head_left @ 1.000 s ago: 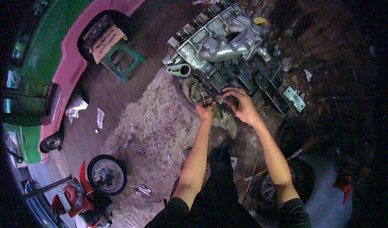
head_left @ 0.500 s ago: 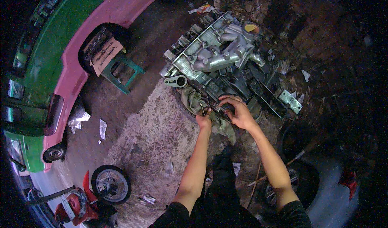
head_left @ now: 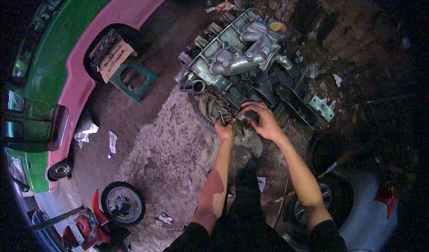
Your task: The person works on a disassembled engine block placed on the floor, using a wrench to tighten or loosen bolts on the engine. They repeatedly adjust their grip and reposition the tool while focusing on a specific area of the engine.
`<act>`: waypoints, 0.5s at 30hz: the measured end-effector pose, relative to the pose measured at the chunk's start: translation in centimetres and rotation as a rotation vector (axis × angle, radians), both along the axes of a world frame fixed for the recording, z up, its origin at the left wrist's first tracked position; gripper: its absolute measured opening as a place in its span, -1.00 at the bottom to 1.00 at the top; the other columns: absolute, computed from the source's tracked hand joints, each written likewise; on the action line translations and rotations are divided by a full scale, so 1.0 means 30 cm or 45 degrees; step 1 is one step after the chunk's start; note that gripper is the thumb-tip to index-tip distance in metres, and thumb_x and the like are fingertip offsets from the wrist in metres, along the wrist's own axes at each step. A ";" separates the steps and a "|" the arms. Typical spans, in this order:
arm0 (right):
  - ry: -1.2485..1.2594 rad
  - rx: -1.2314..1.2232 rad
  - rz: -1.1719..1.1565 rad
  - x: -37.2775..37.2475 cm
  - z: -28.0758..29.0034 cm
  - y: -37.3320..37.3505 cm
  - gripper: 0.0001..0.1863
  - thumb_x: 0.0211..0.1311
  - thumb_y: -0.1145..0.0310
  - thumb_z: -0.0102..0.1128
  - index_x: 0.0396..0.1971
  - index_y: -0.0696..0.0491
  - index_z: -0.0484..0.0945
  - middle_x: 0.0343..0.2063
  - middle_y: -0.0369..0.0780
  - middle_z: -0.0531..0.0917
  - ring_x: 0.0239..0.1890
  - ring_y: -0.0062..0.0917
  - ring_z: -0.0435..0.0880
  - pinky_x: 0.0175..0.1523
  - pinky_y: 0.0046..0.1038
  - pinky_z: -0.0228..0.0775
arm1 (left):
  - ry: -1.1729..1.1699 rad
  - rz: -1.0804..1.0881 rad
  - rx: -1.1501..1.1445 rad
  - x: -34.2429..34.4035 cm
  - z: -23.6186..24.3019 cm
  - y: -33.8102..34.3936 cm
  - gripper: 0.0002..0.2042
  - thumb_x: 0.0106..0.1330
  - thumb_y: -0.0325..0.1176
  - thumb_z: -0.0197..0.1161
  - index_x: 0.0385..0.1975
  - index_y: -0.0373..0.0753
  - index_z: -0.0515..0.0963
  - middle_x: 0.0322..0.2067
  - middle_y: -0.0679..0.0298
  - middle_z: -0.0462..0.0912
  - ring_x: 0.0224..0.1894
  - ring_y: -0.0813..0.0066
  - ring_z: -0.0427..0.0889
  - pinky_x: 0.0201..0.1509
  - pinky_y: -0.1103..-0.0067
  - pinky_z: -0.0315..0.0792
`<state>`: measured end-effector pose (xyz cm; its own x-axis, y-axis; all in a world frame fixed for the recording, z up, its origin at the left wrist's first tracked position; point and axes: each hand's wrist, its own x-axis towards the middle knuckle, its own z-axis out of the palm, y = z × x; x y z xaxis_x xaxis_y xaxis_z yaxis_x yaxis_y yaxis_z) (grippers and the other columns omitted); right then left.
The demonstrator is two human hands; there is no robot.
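Observation:
A vehicle engine (head_left: 241, 57) with a silvery ribbed manifold stands on the ground in front of me. Against its near side, my left hand (head_left: 224, 128) is closed around a thin metal rod (head_left: 222, 117), whose end sticks up past the thumb. My right hand (head_left: 264, 121) is bent beside it, fingers curled inward over the dark lower part of the engine; what its fingertips hold is too small and dark to make out. Beneath both hands lies a crumpled greenish-grey cloth (head_left: 210, 107). A flat metal arm with a round hole (head_left: 193, 87) juts out at the engine's left corner.
At the left, a green stool (head_left: 134, 84) carries a cardboard sheet with metal parts on it, beside a green and pink vehicle (head_left: 78, 55). A motorcycle wheel (head_left: 123, 203) is at lower left. A metal plate (head_left: 321, 109) lies right of the engine; a car wheel (head_left: 319, 198) is at lower right.
Both hands stay at the same part of the engine with only slight finger movement. The rod in my left hand has tilted a little. The whole view has shifted slightly.

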<state>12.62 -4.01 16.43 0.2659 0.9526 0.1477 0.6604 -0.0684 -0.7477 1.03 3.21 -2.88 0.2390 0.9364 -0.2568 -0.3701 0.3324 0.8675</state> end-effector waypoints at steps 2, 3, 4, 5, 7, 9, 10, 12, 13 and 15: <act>-0.004 0.001 -0.001 -0.002 0.005 0.000 -0.59 -0.13 0.67 0.16 -0.19 0.04 0.58 0.07 -0.21 0.57 0.19 -0.24 0.46 0.30 -0.25 0.22 | 0.275 -0.097 0.086 -0.017 0.028 0.015 -0.86 0.14 -0.66 0.22 -0.31 -0.36 0.56 -0.33 0.26 0.63 -0.34 0.47 0.56 -0.22 0.54 0.47; -0.005 0.003 -0.001 -0.003 0.007 0.000 -0.59 -0.15 0.69 0.16 -0.19 0.06 0.58 0.07 -0.20 0.57 0.19 -0.24 0.47 0.28 -0.25 0.23 | 0.260 -0.083 0.090 -0.026 0.043 0.023 -0.88 0.17 -0.62 0.24 -0.30 -0.36 0.56 -0.33 0.26 0.63 -0.35 0.46 0.55 -0.23 0.52 0.47; -0.008 0.002 -0.002 -0.003 0.009 0.001 -0.59 -0.15 0.69 0.15 -0.20 0.06 0.58 0.07 -0.21 0.57 0.18 -0.24 0.47 0.28 -0.25 0.23 | 0.359 -0.082 -0.041 -0.024 0.057 0.030 -0.89 0.19 -0.60 0.24 -0.29 -0.35 0.56 -0.34 0.27 0.63 -0.36 0.45 0.55 -0.24 0.51 0.46; -0.009 0.002 -0.001 -0.002 0.010 0.002 -0.59 -0.15 0.70 0.15 -0.20 0.06 0.58 0.07 -0.21 0.57 0.18 -0.24 0.47 0.28 -0.26 0.23 | 0.476 -0.095 -0.196 -0.022 0.069 0.036 -0.90 0.21 -0.57 0.24 -0.29 -0.35 0.57 -0.35 0.28 0.63 -0.36 0.44 0.55 -0.25 0.50 0.45; -0.008 0.006 -0.010 -0.005 0.012 0.001 -0.59 -0.15 0.70 0.15 -0.20 0.06 0.58 0.06 -0.21 0.58 0.17 -0.23 0.47 0.28 -0.26 0.23 | 0.562 -0.121 -0.269 -0.017 0.084 0.033 -0.89 0.19 -0.58 0.24 -0.29 -0.35 0.57 -0.37 0.30 0.62 -0.37 0.44 0.55 -0.29 0.51 0.43; -0.003 0.019 -0.034 -0.009 0.011 0.000 -0.59 -0.15 0.70 0.14 -0.20 0.07 0.58 0.06 -0.21 0.58 0.16 -0.23 0.48 0.28 -0.26 0.22 | 0.408 -0.115 -0.302 -0.011 0.079 0.029 -0.88 0.17 -0.58 0.25 -0.29 -0.36 0.57 -0.40 0.32 0.61 -0.39 0.45 0.54 -0.32 0.52 0.41; 0.003 0.010 -0.034 -0.009 0.011 0.001 -0.59 -0.15 0.70 0.14 -0.20 0.07 0.58 0.06 -0.21 0.58 0.16 -0.23 0.48 0.28 -0.27 0.22 | 0.202 -0.088 -0.286 -0.003 0.069 0.028 -0.88 0.16 -0.59 0.26 -0.30 -0.36 0.57 -0.42 0.34 0.61 -0.40 0.47 0.54 -0.34 0.52 0.40; 0.015 -0.007 -0.034 -0.008 0.010 0.002 -0.59 -0.15 0.69 0.14 -0.20 0.06 0.58 0.06 -0.21 0.58 0.16 -0.23 0.47 0.28 -0.27 0.23 | 0.043 -0.051 -0.271 0.005 0.040 0.027 -0.86 0.13 -0.61 0.28 -0.31 -0.36 0.58 -0.43 0.34 0.62 -0.42 0.49 0.54 -0.35 0.52 0.42; 0.012 -0.014 -0.032 -0.007 0.009 0.002 -0.60 -0.14 0.69 0.15 -0.20 0.06 0.58 0.06 -0.21 0.58 0.16 -0.23 0.47 0.28 -0.27 0.23 | 0.089 -0.042 -0.274 0.007 0.022 0.027 -0.86 0.11 -0.62 0.28 -0.32 -0.36 0.58 -0.43 0.33 0.63 -0.42 0.49 0.55 -0.34 0.52 0.44; 0.008 -0.027 -0.028 -0.005 0.008 0.002 -0.60 -0.13 0.68 0.15 -0.20 0.06 0.58 0.06 -0.21 0.58 0.17 -0.23 0.47 0.28 -0.27 0.23 | 0.238 -0.024 -0.198 0.013 -0.008 0.022 -0.85 0.08 -0.64 0.28 -0.33 -0.36 0.59 -0.43 0.31 0.64 -0.43 0.49 0.57 -0.32 0.53 0.46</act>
